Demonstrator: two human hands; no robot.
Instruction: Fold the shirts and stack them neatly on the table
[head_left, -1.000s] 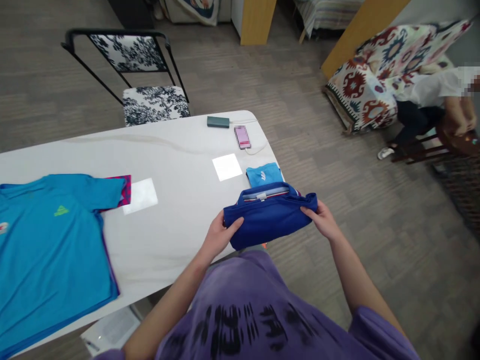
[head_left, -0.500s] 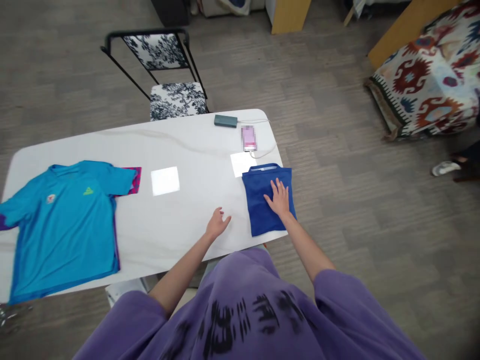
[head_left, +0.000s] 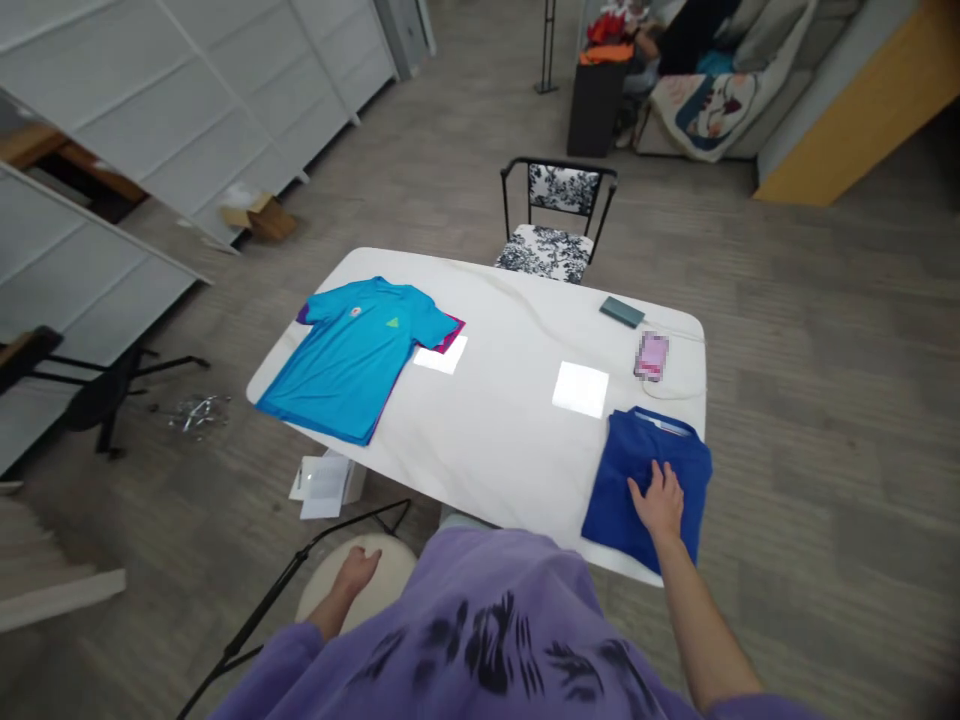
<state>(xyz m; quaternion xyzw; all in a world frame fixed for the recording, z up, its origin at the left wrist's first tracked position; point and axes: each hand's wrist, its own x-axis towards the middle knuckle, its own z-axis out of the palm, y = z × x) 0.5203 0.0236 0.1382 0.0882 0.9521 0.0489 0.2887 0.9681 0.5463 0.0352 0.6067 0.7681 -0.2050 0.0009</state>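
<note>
My right hand [head_left: 661,505] lies flat with fingers spread on a folded dark blue shirt [head_left: 619,500] at the table's right end. The shirt's collar points toward the far side. Off the table's near edge, my left hand [head_left: 355,574] hangs low above a round cream stool [head_left: 394,575]. It holds nothing, with the thumb apart from loosely bent fingers. A turquoise T-shirt [head_left: 337,360] is spread at the table's left end. Under its sleeve peeks a magenta patterned cloth [head_left: 453,334].
On the white table [head_left: 480,440] are a dark green box-shaped device [head_left: 622,311] and a phone [head_left: 652,357] with a cable. A patterned chair [head_left: 551,250] stands beyond. Papers [head_left: 326,483] lie below the near edge, by a black pole [head_left: 277,590]. Another person sits far back.
The view has swung left and up, showing more of the room. My left hand has left the tabletop and dropped beside my body. My right hand stays on the blue shirt.
</note>
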